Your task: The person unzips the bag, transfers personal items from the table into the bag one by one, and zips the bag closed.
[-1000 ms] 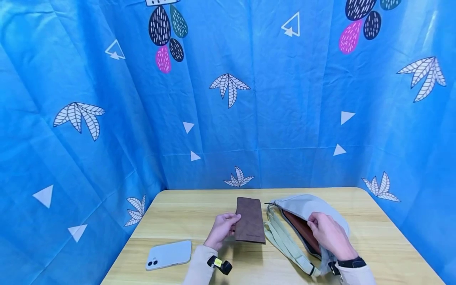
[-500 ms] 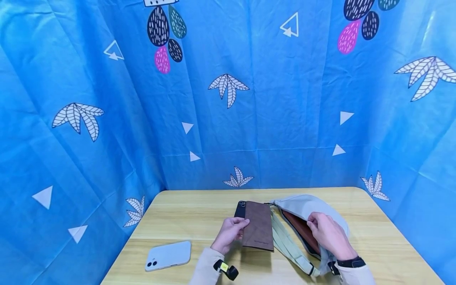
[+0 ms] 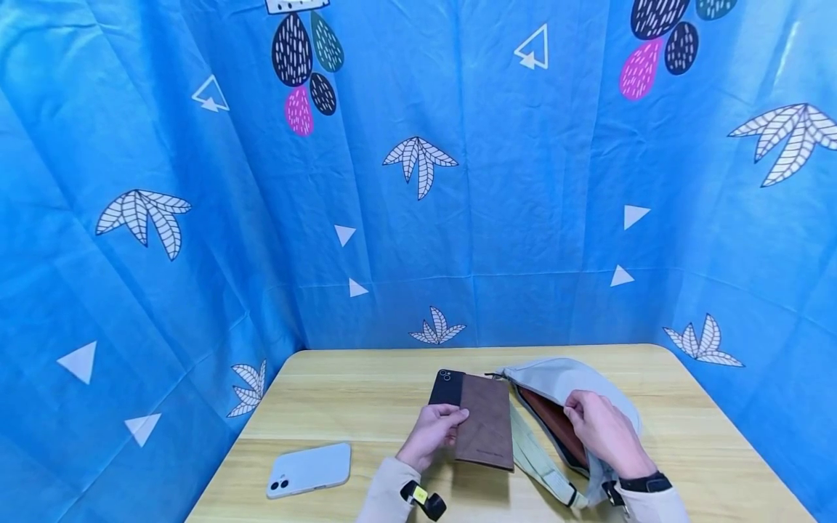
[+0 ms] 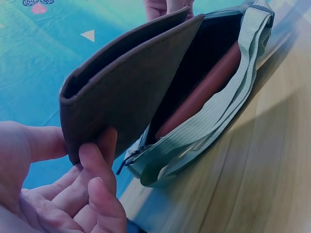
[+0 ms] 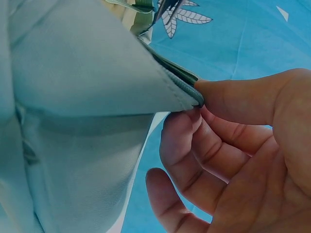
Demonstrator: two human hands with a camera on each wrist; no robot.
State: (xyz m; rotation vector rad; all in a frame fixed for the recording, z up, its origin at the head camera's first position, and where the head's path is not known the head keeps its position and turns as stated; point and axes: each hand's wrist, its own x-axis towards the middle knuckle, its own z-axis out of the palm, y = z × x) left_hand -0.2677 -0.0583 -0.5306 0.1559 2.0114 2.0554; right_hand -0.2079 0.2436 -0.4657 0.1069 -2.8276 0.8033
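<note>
Left hand [image 3: 429,434]: pinches one edge of a brown long wallet [image 3: 485,425], raised beside the waist bag [image 3: 556,374].
Right hand [image 3: 601,427]: pinches the waist bag's rim [image 5: 181,86].
Strap [image 3: 539,461]: between them, might snag the wallet; a loose pinch might drop it.

Blue fabric [image 3: 523,181] printed with white leaves [image 3: 425,163] and triangles [image 3: 78,362] hangs around 3 sides of a pale wood-grain table [image 3: 366,399]

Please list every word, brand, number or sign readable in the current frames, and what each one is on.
No text can be read.
Brown wallet: a short line of lettering near its lower edge, too small to read.
Yellow tag on the left wristband: any marking is too small to read.
</note>
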